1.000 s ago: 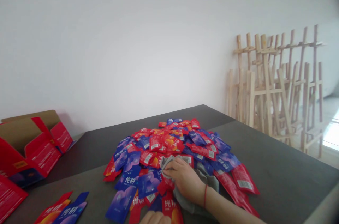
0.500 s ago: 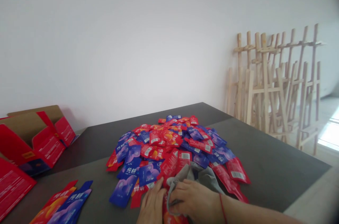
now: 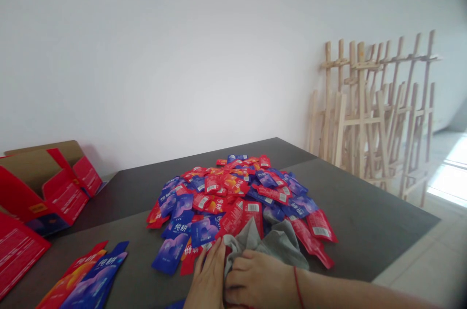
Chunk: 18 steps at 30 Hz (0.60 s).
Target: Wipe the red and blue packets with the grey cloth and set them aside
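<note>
My right hand (image 3: 259, 277), with a red cord round its wrist, is closed on a grey cloth (image 3: 280, 243) at the bottom centre. Close beside it lies my left hand (image 3: 207, 275), its fingers stretched forward, the fingertips at the cloth's left edge. Slivers of red show by my hands, but what lies under them is mostly hidden. Just beyond is a wide heap of flat red and blue sachets, among them a blue sachet (image 3: 205, 231) and a red sachet with a barcode (image 3: 321, 226). Part of the heap is covered by the cloth.
At the lower left, a red and orange sachet (image 3: 75, 272) and blue sachets (image 3: 97, 277) lie together. Open red cardboard boxes (image 3: 65, 197) stand at the dark table's (image 3: 134, 187) left side. Wooden easels (image 3: 361, 114) lean near the white wall, beyond the table's right edge.
My right hand has moved slightly left and closer to my left hand. The cloth now spreads over the red sachet that showed between my hands. The view has shifted a little.
</note>
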{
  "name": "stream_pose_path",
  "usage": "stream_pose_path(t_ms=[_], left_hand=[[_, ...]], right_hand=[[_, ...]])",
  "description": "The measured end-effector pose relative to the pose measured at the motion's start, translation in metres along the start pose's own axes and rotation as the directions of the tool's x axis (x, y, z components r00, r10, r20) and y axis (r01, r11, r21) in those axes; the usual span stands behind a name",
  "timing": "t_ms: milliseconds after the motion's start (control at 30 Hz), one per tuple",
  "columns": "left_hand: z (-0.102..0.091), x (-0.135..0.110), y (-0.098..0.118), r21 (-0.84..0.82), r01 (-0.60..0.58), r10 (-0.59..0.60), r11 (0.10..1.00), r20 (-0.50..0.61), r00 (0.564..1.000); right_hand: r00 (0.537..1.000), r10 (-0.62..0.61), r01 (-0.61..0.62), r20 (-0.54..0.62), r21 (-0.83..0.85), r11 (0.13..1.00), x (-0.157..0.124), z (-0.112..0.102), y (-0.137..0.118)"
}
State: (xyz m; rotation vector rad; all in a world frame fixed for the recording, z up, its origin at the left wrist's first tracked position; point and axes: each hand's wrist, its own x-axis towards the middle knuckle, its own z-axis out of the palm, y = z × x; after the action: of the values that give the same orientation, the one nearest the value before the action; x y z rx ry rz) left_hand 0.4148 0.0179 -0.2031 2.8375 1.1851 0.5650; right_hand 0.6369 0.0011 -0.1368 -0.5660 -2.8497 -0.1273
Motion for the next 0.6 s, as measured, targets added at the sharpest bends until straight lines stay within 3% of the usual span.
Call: stream_pose_path(t_ms=[100,200,367,500,600], left_hand=[[-0.009,0.002,0.007,-0.017,0.061,-0.059,0.998,0.086,0.995],[-0.015,0.003,0.012,-0.059,0.105,-0.095,0.993,0.148,0.984],[-0.006,0.002,0.007,-0.102,0.155,-0.141,0.983,0.135,0.981],[0.009,-0.001,0.001,-0.071,0.139,-0.134,0.988,0.065,0.989],[0.01,-0.002,0.0,-0.065,0.107,-0.104,0.992,0.05,0.993]], right_hand=[[1.0,0.005,-0.005,0.014,-0.009,1.0,-0.003,-0.001,-0.001],[0.995,0.099,-0.099,0.026,-0.025,0.995,-0.005,-0.004,0.009],[0.961,0.277,-0.275,-0.005,-0.13,0.952,0.011,-0.003,0.014],[0.987,0.161,-0.162,-0.015,-0.144,0.976,0.017,0.001,0.001],[0.999,0.037,-0.039,-0.018,-0.096,0.995,0.005,-0.003,-0.008]])
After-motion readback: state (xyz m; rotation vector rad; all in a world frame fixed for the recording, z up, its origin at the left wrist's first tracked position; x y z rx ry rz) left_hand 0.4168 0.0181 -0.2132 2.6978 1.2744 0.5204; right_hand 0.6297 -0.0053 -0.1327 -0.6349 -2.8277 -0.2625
